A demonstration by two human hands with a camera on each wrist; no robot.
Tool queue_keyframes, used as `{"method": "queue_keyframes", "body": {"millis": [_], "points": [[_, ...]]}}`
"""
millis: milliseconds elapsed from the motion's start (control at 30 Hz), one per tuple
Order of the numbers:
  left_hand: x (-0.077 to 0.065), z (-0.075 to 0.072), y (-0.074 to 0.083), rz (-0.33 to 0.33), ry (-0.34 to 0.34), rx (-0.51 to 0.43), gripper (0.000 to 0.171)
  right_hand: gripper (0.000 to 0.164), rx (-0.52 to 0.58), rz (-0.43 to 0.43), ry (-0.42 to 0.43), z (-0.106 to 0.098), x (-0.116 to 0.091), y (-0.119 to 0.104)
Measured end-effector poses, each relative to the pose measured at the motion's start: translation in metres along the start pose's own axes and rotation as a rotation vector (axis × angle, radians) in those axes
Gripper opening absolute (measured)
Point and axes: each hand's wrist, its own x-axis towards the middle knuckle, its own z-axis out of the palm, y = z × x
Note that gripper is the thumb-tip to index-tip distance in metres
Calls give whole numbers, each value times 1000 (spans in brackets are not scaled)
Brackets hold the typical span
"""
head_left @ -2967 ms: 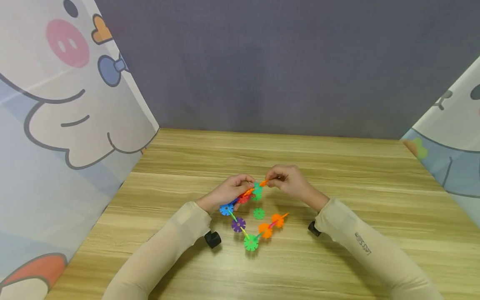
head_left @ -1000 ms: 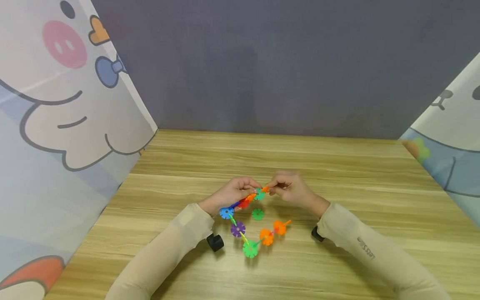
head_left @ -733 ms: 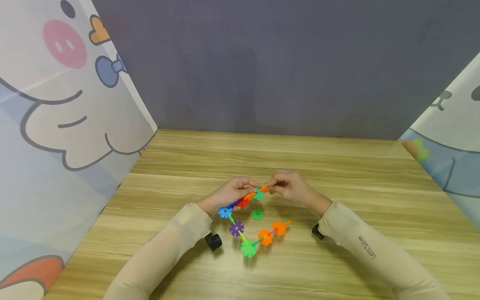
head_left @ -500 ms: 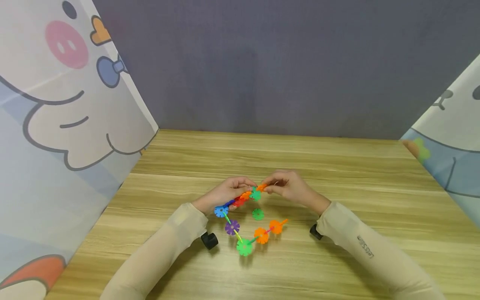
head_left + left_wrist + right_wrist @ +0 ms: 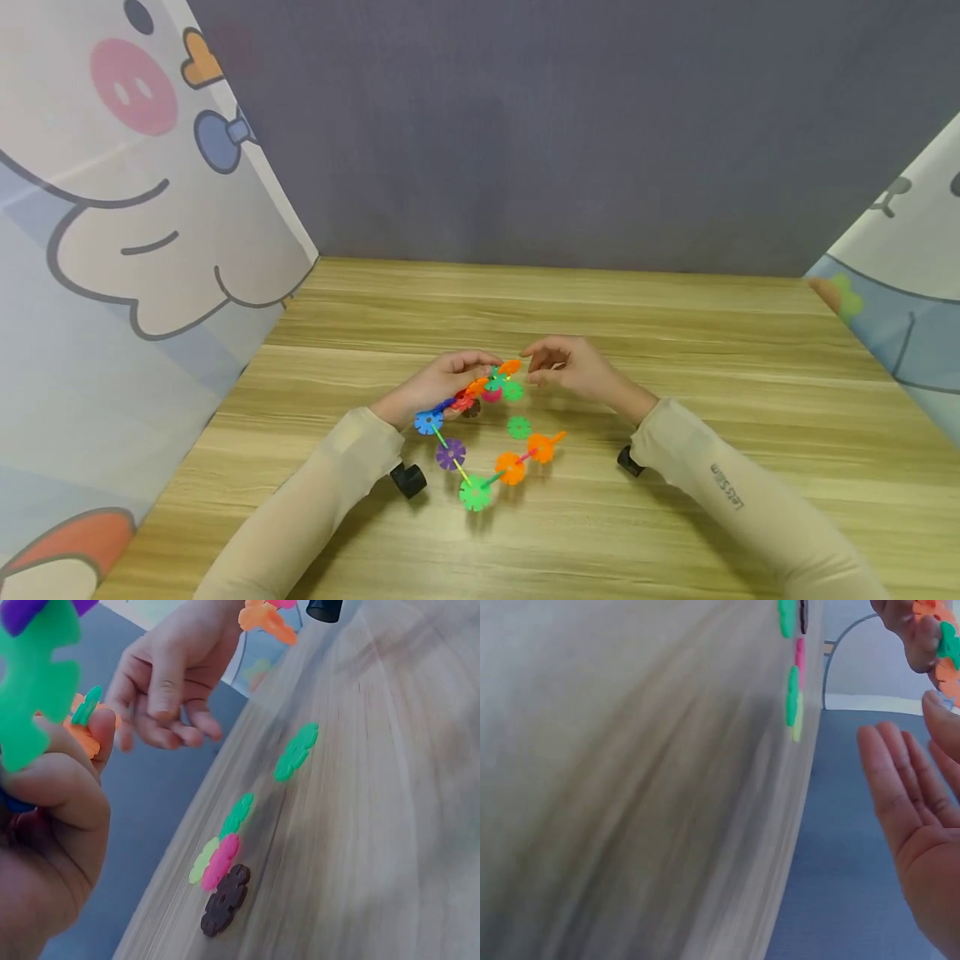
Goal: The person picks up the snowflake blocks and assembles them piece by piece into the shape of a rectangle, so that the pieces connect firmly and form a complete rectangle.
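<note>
My left hand (image 5: 433, 387) grips a chain of colourful interlocking snowflake discs by its upper part, near the red and orange discs. The chain hangs in a V over the table, through a blue disc (image 5: 428, 422), a purple disc (image 5: 451, 454) and a green disc (image 5: 475, 492) to orange discs (image 5: 541, 448) at the right end. At its top end, an orange disc (image 5: 511, 367) sits on a teal one (image 5: 495, 379). My right hand (image 5: 572, 372) is just right of that end, apart from it. In the right wrist view its fingers (image 5: 892, 776) extend loosely, holding nothing.
Loose discs lie on the wooden table (image 5: 675, 350): a green one (image 5: 296, 752) by itself, then another green (image 5: 237, 815), a yellow-green (image 5: 203, 860), a pink (image 5: 221, 862) and a brown disc (image 5: 226, 900) clustered together. A grey panel (image 5: 510, 133) stands behind the table.
My right hand pinched the orange disc at the chain's top end and has let it go. My left hand has moved left with the chain, uncovering the pink and brown discs on the table.
</note>
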Motion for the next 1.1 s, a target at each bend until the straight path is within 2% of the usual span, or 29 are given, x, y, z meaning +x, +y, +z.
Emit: {"method": "queue_keyframes", "body": {"millis": [100, 233, 333, 600, 833, 933, 1100], "points": [[-1, -1, -1, -13, 2, 5, 39, 33, -15, 61, -61, 3, 0, 5], [-5, -4, -3, -12, 13, 54, 39, 36, 32, 117, -133, 7, -1, 10], [-7, -6, -4, 2, 19, 67, 40, 32, 43, 121, -171, 9, 0, 9], [-11, -8, -4, 11, 6, 25, 41, 19, -19, 144, -328, 15, 3, 4], [-13, -10, -6, 34, 32, 28, 42, 22, -102, 106, -361, 20, 6, 5], [-13, -11, -6, 36, 27, 40, 43, 24, -161, 63, -364, 22, 6, 4], [-13, -11, -7, 36, 6, 35, 45, 22, -204, 58, -369, 23, 6, 2]]}}
